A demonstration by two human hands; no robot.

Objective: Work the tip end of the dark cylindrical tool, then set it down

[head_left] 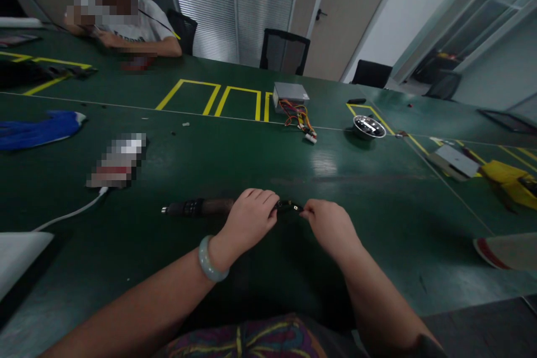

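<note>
A dark, tube-shaped tool (210, 207) with a ribbed collar and a small metal tip lies sideways on the green table, its tip pointing left. My left hand (254, 212) is closed over its right end, which the fingers hide. From there a short black cord-like piece (289, 204) with small light marks bends across to the right. Its far end is pinched between the thumb and fingers of my right hand (329, 226). Exactly what this black piece is, I cannot tell.
Beyond my hands stand a grey power supply (291, 92) with coloured wires and a shiny metal bowl (369, 127). On the left are a phone (119, 159) on a white cable and a blue cloth-like item (42, 128). A person (146, 28) sits across the table (235, 156). A cylinder (507, 251) lies right.
</note>
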